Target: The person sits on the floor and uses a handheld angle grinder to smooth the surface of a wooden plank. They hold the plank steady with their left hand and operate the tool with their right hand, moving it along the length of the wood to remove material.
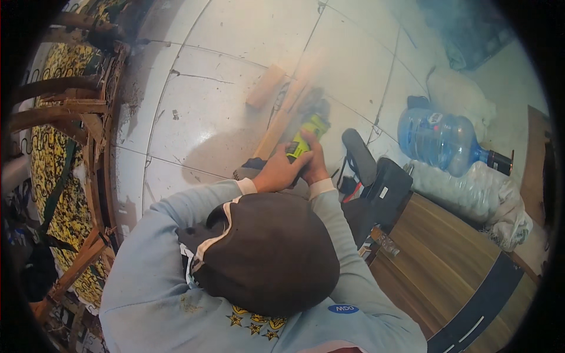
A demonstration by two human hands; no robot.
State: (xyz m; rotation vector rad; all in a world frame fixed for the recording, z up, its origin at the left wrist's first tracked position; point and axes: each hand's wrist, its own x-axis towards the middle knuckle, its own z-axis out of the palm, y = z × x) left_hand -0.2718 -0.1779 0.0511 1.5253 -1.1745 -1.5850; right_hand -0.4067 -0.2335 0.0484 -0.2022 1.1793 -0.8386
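Both sleeved arms reach forward and my hands come together on a lime-green and black hand-held power tool (315,126). My left hand (275,169) is wrapped round its rear end. My right hand (314,159) grips it from the right side. Haze and blur hide the tool's front, so its exact kind cannot be made out. It is at the right side of a long wooden strip (282,120) lying on the tiles; whether they touch is unclear. A short wooden block (265,86) lies just left of the strip. A dark rounded cloth shape (271,253) fills the space between my arms.
Pale dust or smoke hangs over the white tiled floor (200,112). A wooden frame with springs (94,129) stands at left. To the right are a dark elongated object (359,156), a black case (385,185), a blue water jug (438,138) and a wood-grain panel (432,253).
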